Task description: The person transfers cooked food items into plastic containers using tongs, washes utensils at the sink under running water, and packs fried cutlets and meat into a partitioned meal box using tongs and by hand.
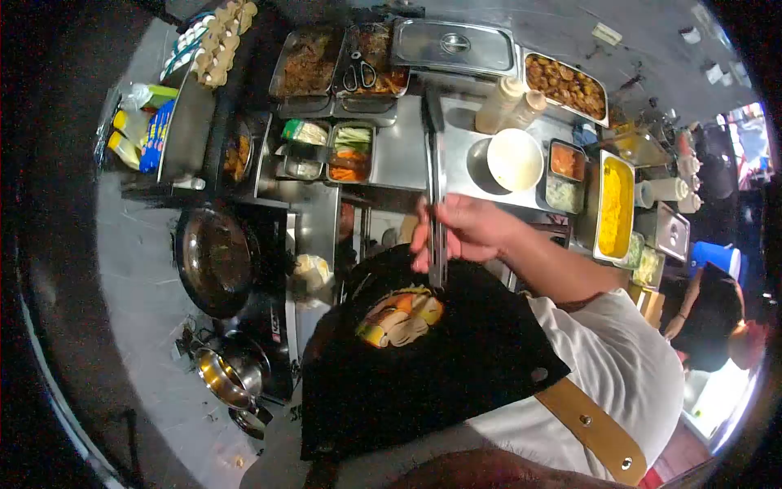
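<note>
My right hand (464,232) is closed round a pair of metal tongs (437,163), whose dark tips point away from me over the steel counter. The tongs stand clear of the food containers, with nothing visible between their tips. Below this hand is my black apron (481,359) with a tan strap (590,428). A colourful food-like patch (399,318) shows on the apron's front; I cannot tell if it is a print. Beyond the hand, a white bowl (515,160) sits beside squeeze bottles (498,106). My left hand is out of sight.
A dark frying pan (216,261) and a steel pot (224,379) are at the left. Ahead lie a vegetable tray (352,152), scissors (359,72) on a food pan and a lidded pan (454,45). A yellow-filled tray (615,208) stands right. Another person (709,314) is at far right.
</note>
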`<state>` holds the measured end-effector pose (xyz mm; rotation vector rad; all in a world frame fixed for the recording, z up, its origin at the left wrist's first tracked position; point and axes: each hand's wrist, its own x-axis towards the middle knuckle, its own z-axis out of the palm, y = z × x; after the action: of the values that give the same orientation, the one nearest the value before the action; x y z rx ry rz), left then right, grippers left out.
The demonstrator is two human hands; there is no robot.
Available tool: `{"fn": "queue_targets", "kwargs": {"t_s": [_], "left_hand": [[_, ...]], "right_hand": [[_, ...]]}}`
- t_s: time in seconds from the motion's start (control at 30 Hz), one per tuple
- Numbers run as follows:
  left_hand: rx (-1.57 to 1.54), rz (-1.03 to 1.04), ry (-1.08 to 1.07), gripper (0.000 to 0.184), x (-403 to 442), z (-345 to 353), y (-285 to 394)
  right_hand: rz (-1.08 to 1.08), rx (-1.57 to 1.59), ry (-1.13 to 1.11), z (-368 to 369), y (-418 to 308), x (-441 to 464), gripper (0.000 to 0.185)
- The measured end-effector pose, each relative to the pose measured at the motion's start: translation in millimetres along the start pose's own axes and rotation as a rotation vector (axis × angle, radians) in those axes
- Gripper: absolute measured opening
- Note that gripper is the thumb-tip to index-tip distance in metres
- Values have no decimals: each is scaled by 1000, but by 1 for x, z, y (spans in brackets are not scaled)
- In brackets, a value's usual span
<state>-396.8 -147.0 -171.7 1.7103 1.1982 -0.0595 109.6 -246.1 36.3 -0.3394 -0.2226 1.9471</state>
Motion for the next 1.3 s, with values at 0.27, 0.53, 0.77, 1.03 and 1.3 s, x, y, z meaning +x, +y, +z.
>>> {"fn": "queue_targets", "kwargs": {"t_s": [0.27,0.53,0.77,1.03,1.3], "left_hand": [[-145,283,-439,38,200,-46,224],[293,423,-827,32,223,28,360],[1221,459,-921,35,265,47,201],[668,630,-1064,26,145,311,306],[-51,-53,-1186,35,-61,590,359]], "right_hand": [[-329,-204,333,4,-25,-30,33],[-549,-531,1056,36,103,-155,29],[-441,108,1205,27,343,-248,26],[-360,174,1271,12,464,-343,22],[-269,82,1371,36,538,-454,24]]}}
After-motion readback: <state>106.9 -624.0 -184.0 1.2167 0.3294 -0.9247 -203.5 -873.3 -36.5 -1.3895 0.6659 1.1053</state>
